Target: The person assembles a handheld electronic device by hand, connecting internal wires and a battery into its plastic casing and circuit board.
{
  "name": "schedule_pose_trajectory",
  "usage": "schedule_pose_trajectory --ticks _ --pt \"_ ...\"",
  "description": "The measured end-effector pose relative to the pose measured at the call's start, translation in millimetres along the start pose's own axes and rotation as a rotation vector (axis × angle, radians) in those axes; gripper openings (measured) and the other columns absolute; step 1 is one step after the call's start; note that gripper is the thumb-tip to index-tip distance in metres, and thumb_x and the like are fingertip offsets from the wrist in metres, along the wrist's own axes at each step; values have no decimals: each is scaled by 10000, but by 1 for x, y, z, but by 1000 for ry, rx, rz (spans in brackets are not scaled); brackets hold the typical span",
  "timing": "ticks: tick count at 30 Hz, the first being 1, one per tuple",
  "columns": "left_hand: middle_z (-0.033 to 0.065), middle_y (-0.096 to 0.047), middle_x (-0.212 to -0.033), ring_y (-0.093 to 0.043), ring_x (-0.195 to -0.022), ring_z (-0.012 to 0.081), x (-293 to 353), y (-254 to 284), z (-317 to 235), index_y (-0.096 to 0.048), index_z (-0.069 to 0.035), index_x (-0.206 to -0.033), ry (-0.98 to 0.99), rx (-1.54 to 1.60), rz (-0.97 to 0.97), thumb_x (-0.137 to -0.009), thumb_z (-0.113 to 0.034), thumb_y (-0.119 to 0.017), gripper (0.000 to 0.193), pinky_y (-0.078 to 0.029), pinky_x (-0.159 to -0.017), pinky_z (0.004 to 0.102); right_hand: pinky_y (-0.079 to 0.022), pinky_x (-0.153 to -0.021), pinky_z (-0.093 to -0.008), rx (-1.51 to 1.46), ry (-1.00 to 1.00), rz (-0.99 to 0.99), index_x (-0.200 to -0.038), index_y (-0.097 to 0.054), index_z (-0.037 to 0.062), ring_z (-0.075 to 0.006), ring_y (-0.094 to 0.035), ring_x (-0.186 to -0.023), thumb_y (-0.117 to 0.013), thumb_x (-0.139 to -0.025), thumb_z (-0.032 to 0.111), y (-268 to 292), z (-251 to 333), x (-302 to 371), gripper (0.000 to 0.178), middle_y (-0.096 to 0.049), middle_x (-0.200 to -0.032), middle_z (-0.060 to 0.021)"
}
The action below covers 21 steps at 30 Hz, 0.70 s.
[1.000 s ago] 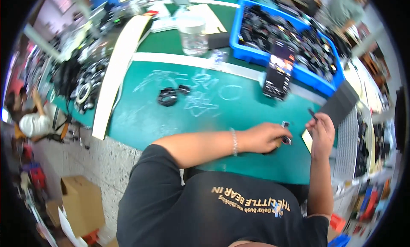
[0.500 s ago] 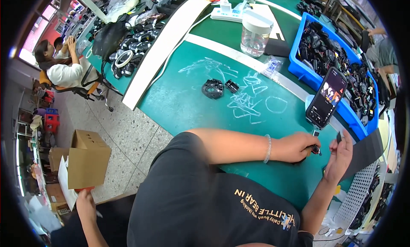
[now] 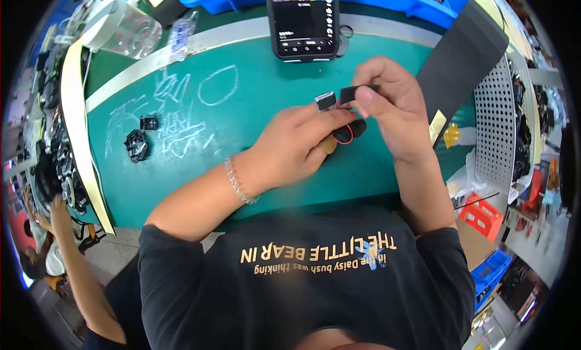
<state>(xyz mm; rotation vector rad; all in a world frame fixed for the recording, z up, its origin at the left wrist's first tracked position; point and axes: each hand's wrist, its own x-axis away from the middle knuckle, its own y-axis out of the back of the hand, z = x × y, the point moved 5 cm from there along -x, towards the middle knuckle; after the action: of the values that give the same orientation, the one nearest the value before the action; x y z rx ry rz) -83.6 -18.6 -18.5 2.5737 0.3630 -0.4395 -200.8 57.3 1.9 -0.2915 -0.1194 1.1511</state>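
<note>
My left hand (image 3: 293, 141) is closed around a small black part with a red wire (image 3: 358, 129). A small silver-edged block with a dark face (image 3: 325, 102) stands up at its fingertips, wired or fixed to that part in a way I cannot make out. Between thumb and fingers my right hand (image 3: 399, 111) pinches a short black strip (image 3: 349, 94), its free end close beside the block; whether they touch is unclear. Both hands are above the green table (image 3: 254, 120). Off to the left lie a black round housing (image 3: 137, 145) and a smaller black piece (image 3: 148, 123).
Beyond my hands a phone (image 3: 304, 35) stands upright before a blue bin (image 3: 375, 8). A dark grey sheet (image 3: 463, 56) and a perforated metal panel (image 3: 493, 132) are at the right. At the far left are a clear jar (image 3: 130, 32) and another person's arm (image 3: 78, 271).
The whole view has swung to the right, bringing the phone to the middle. My right hand, raised apart before, has brought the black strip near the block at my left hand.
</note>
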Motion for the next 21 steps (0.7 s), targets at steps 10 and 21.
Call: schedule_pose_trajectory --ticks 10,21 --pt "92 -589 -932 -589 -692 276 0 -5 -10 -592 -53 -1118 -179 -80 -47 -655 50 -621 475 -490 -567 357 -396 -572 -199 102 -98 6 -864 -536 8 -53 -481 -687 -605 -857 54 -4 2 9 83 -533 -779 1" --pt "97 -586 -936 -587 -685 283 2 -4 -8 -589 -60 -1134 -199 -89 -65 -639 51 -623 509 -495 -566 356 -395 -543 -189 89 -125 62 -848 -536 17 -48 -482 -675 -605 -858 67 -5 -2 6 86 -512 -754 11"
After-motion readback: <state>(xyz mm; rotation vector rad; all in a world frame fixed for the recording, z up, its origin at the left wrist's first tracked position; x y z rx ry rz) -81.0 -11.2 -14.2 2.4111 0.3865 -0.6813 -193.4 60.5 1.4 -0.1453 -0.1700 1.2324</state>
